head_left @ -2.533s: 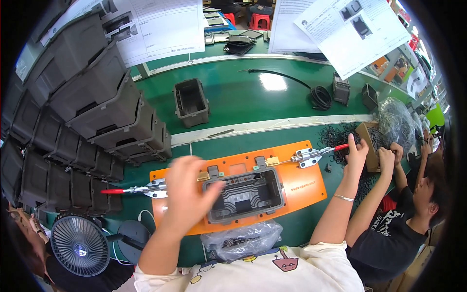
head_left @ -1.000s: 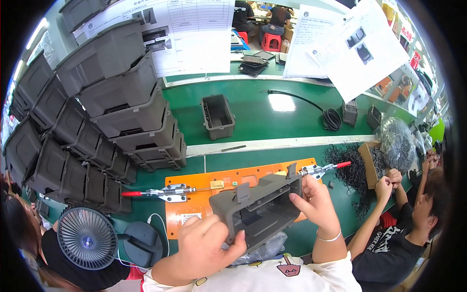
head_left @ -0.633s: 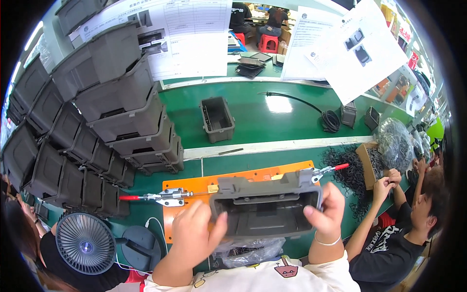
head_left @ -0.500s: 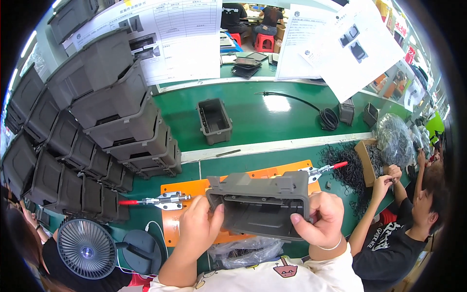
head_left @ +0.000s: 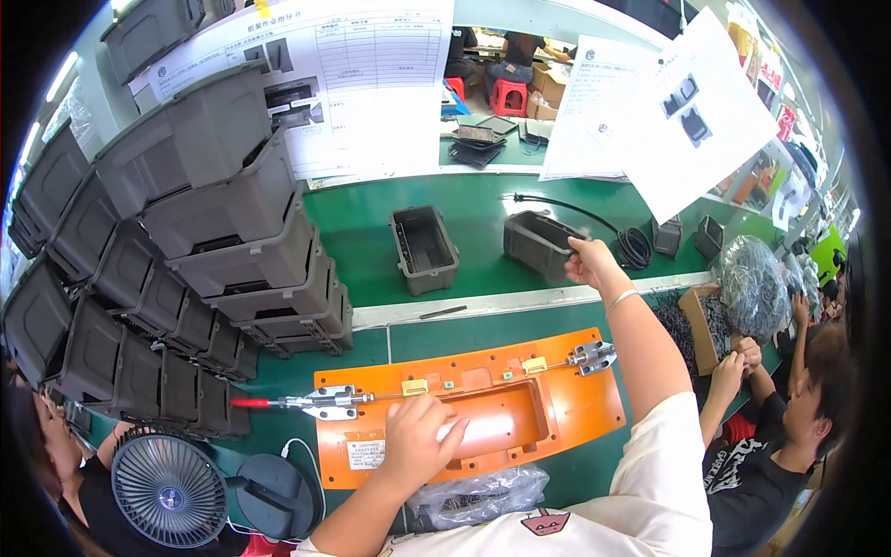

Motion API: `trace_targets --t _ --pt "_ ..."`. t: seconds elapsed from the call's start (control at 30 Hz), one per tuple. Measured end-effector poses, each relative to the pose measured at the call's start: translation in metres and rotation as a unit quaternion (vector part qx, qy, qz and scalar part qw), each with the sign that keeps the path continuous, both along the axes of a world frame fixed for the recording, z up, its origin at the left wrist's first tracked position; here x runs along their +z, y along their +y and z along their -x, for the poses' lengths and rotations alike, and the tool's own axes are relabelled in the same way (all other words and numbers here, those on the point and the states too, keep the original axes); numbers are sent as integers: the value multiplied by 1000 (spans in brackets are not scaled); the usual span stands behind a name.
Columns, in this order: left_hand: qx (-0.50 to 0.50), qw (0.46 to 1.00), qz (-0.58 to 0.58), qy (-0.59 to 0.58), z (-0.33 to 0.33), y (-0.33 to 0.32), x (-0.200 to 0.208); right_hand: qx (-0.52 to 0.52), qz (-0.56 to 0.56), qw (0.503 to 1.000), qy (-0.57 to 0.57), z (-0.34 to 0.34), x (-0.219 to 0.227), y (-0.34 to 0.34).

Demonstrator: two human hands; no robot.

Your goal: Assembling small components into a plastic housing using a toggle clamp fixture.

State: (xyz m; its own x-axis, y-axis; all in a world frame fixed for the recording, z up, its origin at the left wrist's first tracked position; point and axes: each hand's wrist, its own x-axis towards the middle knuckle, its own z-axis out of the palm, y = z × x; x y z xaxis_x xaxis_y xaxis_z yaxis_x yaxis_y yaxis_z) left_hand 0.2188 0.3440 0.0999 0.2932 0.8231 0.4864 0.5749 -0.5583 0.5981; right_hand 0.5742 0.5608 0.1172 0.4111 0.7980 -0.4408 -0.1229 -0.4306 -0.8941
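At the far side of the green bench, my right hand (head_left: 592, 264) pinches the right end of a dark grey plastic box (head_left: 533, 252), whose open top faces up. A similar grey box (head_left: 444, 271) stands to its left, untouched. Nearer to me, my left hand (head_left: 419, 433) hovers above the left part of an orange fixture (head_left: 585, 401). It holds nothing; its fingers are loosely bent and the thumb stands apart. The fixture's recess is bare. A toggle clamp with a red handle (head_left: 255, 403) sits at its left end, and another clamp (head_left: 590, 358) at its right end, partly behind my right forearm.
Tall stacks of grey boxes (head_left: 223, 227) crowd the left, with a fan (head_left: 170, 490) below them. A coiled black cable (head_left: 635, 249) lies at the back right. A clear plastic bag (head_left: 478, 494) is close to me. A co-worker (head_left: 775, 455) sits at the right.
Both hands held the grey box over the fixture earlier. The right hand has carried it away to the far bench; the left hand has let go, and the fixture is uncovered.
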Motion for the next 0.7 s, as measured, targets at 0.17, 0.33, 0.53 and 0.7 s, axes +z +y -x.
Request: trace_targets --t 0.17,0.33,0.53,0.7 --pt "7 1000 7 11 6 0 -1 364 -106 809 -449 100 26 11" --pt "-10 1000 -5 -3 4 2 4 450 -233 456 -732 161 -16 24" --pt "73 989 -75 -109 7 -5 -2 432 -325 433 -721 201 30 -10" --pt "108 954 -189 -206 12 -9 -22 392 -449 493 -634 222 80 -160"
